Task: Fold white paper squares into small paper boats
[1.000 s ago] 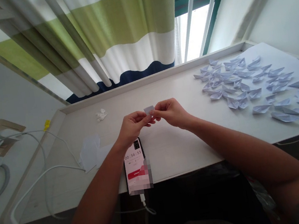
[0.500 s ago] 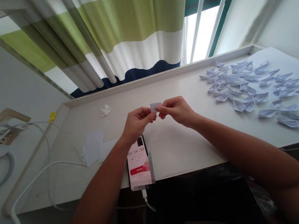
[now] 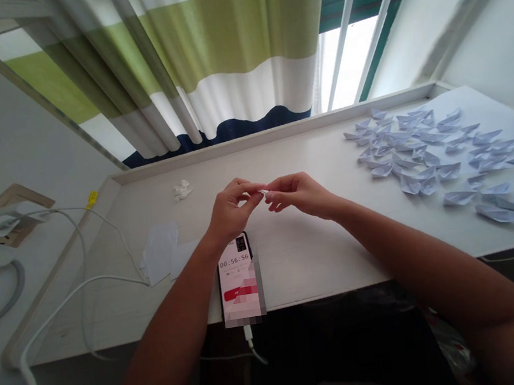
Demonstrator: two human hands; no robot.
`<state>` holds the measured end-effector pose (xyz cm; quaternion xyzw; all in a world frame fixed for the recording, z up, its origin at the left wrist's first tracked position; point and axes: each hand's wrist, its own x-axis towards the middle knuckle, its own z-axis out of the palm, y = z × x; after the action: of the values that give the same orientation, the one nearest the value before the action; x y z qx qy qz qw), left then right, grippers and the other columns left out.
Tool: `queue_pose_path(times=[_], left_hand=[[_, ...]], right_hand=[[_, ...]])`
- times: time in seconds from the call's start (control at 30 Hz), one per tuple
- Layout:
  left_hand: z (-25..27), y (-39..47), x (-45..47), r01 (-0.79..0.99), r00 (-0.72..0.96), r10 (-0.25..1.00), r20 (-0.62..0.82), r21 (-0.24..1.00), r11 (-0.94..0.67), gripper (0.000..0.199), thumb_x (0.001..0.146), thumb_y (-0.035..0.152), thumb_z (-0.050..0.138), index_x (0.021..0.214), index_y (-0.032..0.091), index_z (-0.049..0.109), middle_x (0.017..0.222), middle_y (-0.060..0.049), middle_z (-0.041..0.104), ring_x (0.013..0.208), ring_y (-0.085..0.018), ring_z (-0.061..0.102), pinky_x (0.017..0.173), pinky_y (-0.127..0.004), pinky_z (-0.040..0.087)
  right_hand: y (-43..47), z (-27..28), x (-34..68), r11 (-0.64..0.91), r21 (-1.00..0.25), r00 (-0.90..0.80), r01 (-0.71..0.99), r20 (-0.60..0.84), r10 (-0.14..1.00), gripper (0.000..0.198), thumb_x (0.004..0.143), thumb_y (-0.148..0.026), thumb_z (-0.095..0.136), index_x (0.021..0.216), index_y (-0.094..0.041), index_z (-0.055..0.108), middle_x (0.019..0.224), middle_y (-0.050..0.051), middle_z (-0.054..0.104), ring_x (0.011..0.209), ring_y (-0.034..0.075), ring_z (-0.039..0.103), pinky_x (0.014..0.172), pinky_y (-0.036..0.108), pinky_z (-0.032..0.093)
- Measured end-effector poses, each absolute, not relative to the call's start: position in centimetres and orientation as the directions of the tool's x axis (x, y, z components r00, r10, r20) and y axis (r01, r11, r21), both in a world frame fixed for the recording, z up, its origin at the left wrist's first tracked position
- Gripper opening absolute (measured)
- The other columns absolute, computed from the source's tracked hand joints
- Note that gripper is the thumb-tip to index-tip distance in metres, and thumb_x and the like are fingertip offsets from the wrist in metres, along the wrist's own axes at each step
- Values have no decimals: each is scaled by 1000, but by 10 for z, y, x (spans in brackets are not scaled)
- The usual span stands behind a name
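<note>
Between my hands, above the middle of the white desk, is a small piece of folded white paper, seen nearly edge-on and mostly covered by fingertips. My left hand pinches it between thumb and fingers from the left. From the right, my right hand meets it with thumb and fingertips pressed together at its edge. Off to the right, several folded white paper boats lie in a crowded group.
A phone showing a timer lies at the front edge, plugged into a cable. Flat white paper sheets rest left of it. Crumpled tissue sits farther back. White cables run from the wall socket at left.
The paper's flat face showed upright before; now it is tipped so only a thin edge shows. My fingers have shifted around it, and the right hand has moved slightly left.
</note>
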<state>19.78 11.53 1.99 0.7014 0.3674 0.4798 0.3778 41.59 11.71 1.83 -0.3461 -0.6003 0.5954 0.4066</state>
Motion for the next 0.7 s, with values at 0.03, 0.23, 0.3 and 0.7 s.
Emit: queue_pose_path(times=[0.03, 0.23, 0.3, 0.7], left_hand=[[20, 115, 198, 118, 266, 886, 380, 899, -421, 27, 88, 38, 88, 111, 24, 86, 100, -6, 76, 93, -20, 72, 85, -34, 60], [22, 114, 201, -8, 248, 915, 319, 945, -327, 34, 85, 45, 92, 109, 21, 84, 103, -7, 80, 96, -21, 74, 89, -37, 61], [23, 113, 202, -18, 263, 903, 340, 938, -347, 28, 86, 45, 91, 102, 22, 85, 105, -7, 81, 100, -22, 74, 90, -37, 61], [18, 113, 208, 1, 160, 937, 310, 950, -314, 31, 78, 45, 95, 93, 20, 85, 99, -7, 84, 96, -23, 76, 93, -39, 61]], right_hand=[[117, 18, 415, 55, -995, -443, -84, 87, 892, 53, 76, -61, 95, 101, -16, 85, 96, 9, 84, 84, 19, 79, 81, 35, 66], [116, 15, 412, 51, -986, -471, -160, 122, 874, 52, 78, -54, 96, 111, -18, 80, 98, 7, 85, 90, 21, 81, 81, 37, 66], [117, 12, 411, 64, -984, -473, -164, 136, 870, 51, 79, -52, 95, 114, -19, 78, 98, 7, 85, 94, 21, 80, 83, 37, 66], [116, 10, 410, 260, -964, -299, 57, 232, 926, 47, 77, -55, 95, 103, -21, 77, 109, 9, 81, 108, 27, 76, 90, 43, 65]])
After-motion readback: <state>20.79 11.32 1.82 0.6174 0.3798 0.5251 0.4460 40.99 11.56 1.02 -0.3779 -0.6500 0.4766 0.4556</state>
